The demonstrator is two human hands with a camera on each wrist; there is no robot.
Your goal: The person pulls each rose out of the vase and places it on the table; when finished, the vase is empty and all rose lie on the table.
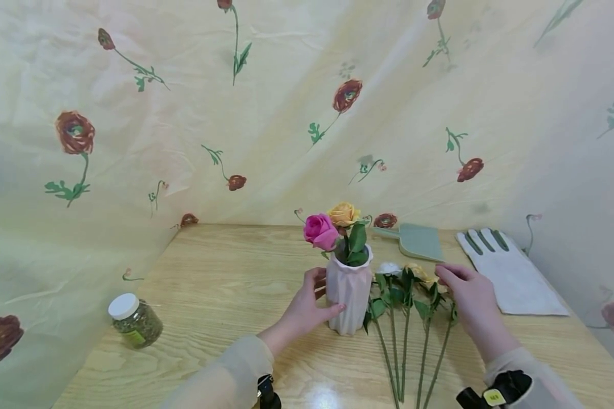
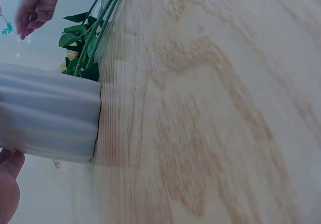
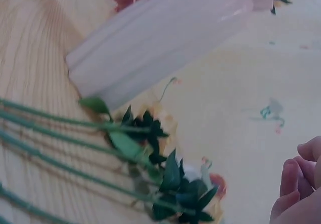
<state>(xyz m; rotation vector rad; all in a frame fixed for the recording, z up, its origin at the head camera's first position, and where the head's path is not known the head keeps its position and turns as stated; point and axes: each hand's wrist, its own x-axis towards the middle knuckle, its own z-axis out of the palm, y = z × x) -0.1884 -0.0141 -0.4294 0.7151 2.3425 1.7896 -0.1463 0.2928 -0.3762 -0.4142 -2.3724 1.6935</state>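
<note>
A pale ribbed vase (image 1: pixel 348 298) stands upright on the wooden table, with a pink rose (image 1: pixel 320 232) and a yellow-orange rose (image 1: pixel 344 214) in it. My left hand (image 1: pixel 304 309) grips the vase from its left side, thumb in front and fingers around the back. Right of the vase lie several long-stemmed flowers, among them a white bloom (image 1: pixel 389 269) and a yellow one (image 1: pixel 417 271), stems toward me. Above their bloom end hovers my right hand (image 1: pixel 473 298); its loosely curled fingers hold nothing in the right wrist view.
A white-lidded jar (image 1: pixel 135 326) of dried greenish bits stands at the left. Behind the flowers lies a pale green dustpan (image 1: pixel 422 241), and a white glove (image 1: pixel 517 284) with green-marked fingers lies at the right. A flower-printed curtain (image 1: pixel 281 113) hangs behind the table (image 1: pixel 225 284).
</note>
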